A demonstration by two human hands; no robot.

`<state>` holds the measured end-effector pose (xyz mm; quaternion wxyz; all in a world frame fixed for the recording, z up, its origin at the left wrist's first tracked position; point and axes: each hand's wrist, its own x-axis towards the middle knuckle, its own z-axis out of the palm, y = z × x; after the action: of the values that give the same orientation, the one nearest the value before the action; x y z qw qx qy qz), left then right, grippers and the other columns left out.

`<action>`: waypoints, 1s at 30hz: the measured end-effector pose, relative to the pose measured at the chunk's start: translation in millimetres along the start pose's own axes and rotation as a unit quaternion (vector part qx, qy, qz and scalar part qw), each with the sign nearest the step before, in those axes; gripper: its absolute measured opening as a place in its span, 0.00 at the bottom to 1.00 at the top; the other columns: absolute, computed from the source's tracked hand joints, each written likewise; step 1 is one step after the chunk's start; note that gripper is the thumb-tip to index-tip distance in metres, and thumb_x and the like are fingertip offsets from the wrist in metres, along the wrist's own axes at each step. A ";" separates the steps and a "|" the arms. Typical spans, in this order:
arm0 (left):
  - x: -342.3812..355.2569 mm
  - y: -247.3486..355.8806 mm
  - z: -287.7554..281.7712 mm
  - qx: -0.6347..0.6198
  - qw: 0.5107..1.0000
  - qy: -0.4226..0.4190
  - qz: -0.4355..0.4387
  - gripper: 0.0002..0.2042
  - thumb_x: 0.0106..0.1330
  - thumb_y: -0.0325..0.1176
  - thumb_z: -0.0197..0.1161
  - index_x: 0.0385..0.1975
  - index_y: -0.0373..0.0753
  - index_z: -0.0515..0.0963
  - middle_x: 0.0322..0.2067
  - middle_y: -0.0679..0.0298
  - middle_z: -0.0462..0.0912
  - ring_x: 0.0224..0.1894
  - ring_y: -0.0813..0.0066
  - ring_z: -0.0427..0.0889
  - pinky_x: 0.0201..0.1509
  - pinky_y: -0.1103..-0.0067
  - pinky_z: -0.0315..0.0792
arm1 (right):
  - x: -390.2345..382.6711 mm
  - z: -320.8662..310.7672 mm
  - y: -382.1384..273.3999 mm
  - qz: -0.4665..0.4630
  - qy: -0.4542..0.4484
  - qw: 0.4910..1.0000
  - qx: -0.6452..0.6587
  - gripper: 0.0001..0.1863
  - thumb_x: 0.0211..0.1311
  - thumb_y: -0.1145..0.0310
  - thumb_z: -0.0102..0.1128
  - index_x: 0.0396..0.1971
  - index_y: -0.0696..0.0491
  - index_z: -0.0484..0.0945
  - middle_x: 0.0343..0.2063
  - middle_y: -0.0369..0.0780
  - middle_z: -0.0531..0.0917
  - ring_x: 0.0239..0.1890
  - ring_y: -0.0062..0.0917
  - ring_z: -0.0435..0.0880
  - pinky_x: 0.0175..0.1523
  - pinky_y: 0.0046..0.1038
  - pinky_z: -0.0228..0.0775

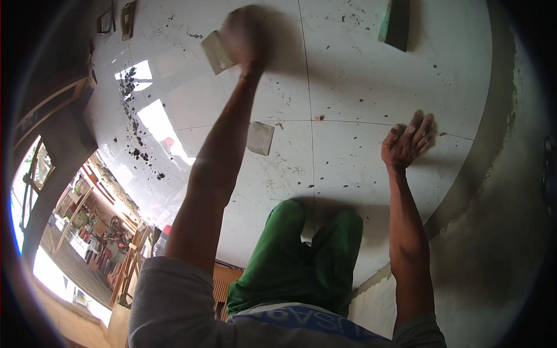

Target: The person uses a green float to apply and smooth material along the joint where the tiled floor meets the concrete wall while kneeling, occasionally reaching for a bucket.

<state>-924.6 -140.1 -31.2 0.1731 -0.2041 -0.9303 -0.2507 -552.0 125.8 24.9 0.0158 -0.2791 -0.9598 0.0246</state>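
Stretched far ahead over a white tiled floor (pixel 348 69), my left hand (pixel 248 36) is smeared by motion. Its fingers cannot be made out. Right beside it is a flat beige rectangular piece (pixel 217 53); whether the hand touches or grips it is unclear. A second flat greyish piece (pixel 260 138) lies on the tiles by my left forearm. My right hand (pixel 409 140) rests palm down on the tiles at a joint line, its fingers stretched out and holding nothing. Dark crumbs (pixel 139 154) are scattered over the floor, thickest at the left.
A green-edged block-like object (pixel 395 24) stands at the far right. Two small frame-like objects (pixel 127 21) lie at the far left. A rough grey wall (pixel 487 232) borders the floor on the right. My knees, in green trousers (pixel 284 243), are on the tiles; a doorway opens left.
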 end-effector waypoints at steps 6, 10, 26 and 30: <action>41.8 -51.1 -5.2 0.171 0.949 -0.027 -0.264 0.30 0.68 0.51 0.61 0.67 0.45 0.70 0.68 0.53 0.70 0.69 0.48 0.66 0.73 0.54 0.60 | 3.8 -2.0 -5.2 -0.007 0.005 1.000 0.018 0.36 0.82 0.48 0.37 0.80 0.56 0.63 0.80 0.55 0.60 0.82 0.56 0.54 0.81 0.58 0.40; 47.0 -25.0 1.3 0.175 0.945 -0.060 -0.268 0.29 0.70 0.47 0.55 0.68 0.43 0.66 0.70 0.54 0.67 0.70 0.49 0.64 0.73 0.55 0.59 | 10.4 5.2 2.3 -0.001 0.006 0.999 0.033 0.38 0.84 0.45 0.33 0.80 0.58 0.61 0.79 0.56 0.60 0.82 0.58 0.53 0.80 0.59 0.41; 60.7 -31.2 1.5 0.208 0.918 -0.106 -0.320 0.38 0.70 0.59 0.45 0.75 0.40 0.58 0.72 0.52 0.60 0.70 0.49 0.63 0.69 0.56 0.60 | 19.9 6.3 -12.7 0.019 -0.002 0.999 0.028 0.41 0.86 0.42 0.27 0.78 0.62 0.60 0.78 0.60 0.58 0.80 0.63 0.54 0.79 0.62 0.45; 52.9 -34.9 -0.5 0.209 0.924 -0.116 -0.298 0.39 0.71 0.61 0.44 0.76 0.41 0.57 0.73 0.52 0.60 0.71 0.48 0.63 0.69 0.55 0.60 | 12.5 -0.2 -21.6 0.054 -0.018 0.998 0.035 0.38 0.87 0.45 0.29 0.79 0.61 0.57 0.79 0.61 0.57 0.80 0.65 0.53 0.79 0.63 0.45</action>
<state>-986.1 -152.5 -22.2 0.0198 0.0960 -0.9931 -0.0650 -574.1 114.3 26.5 0.0071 -0.3295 -0.9419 0.0640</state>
